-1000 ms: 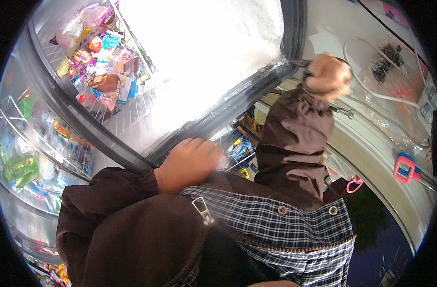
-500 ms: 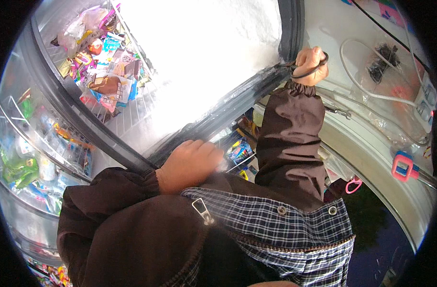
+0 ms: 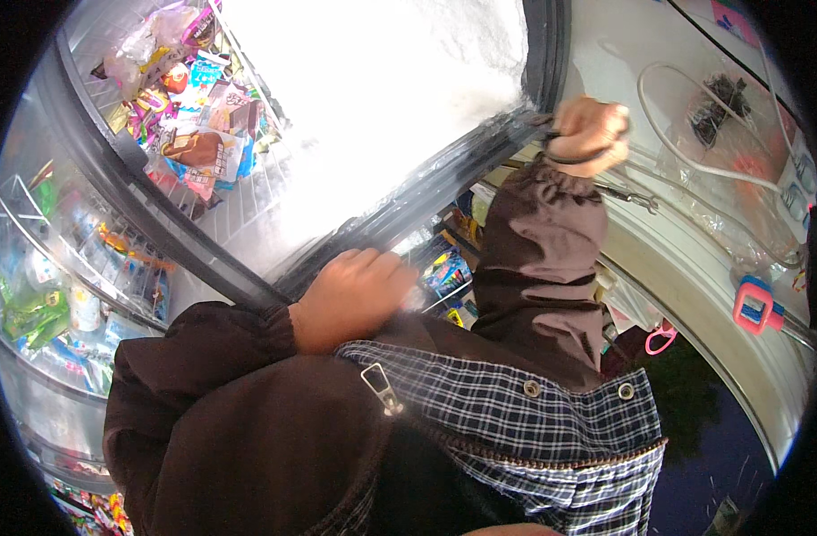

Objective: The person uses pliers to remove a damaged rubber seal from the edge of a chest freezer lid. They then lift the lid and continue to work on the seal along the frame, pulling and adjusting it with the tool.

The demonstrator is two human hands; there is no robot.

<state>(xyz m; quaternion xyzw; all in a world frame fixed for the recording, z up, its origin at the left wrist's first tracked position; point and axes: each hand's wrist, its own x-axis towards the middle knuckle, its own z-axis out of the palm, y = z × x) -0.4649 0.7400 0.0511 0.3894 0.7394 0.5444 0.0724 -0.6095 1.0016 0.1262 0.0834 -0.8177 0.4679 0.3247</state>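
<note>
My right hand (image 3: 588,134) is closed in a fist around black-looped scissors (image 3: 569,159), at the right end of the dark freezer frame (image 3: 417,198). Motion blurs this hand, and the blades are hard to make out. Thick white frost (image 3: 400,80) lies just beyond the frame. My left hand (image 3: 353,299) is at the frame's near left corner, knuckles up and fingers curled inward. Whatever its fingers hold, if anything, is hidden beneath them.
Wrapped ice creams (image 3: 198,134) fill a wire basket at the far left. More packages (image 3: 46,304) show through the curved glass. A white cable (image 3: 663,143), a clear plastic bag (image 3: 726,170) and a pink-and-blue rectangular loop (image 3: 753,308) are at right.
My right hand has shifted slightly right and down with the scissors, and is more blurred. My left hand stays at the frame's corner, raised a little.
</note>
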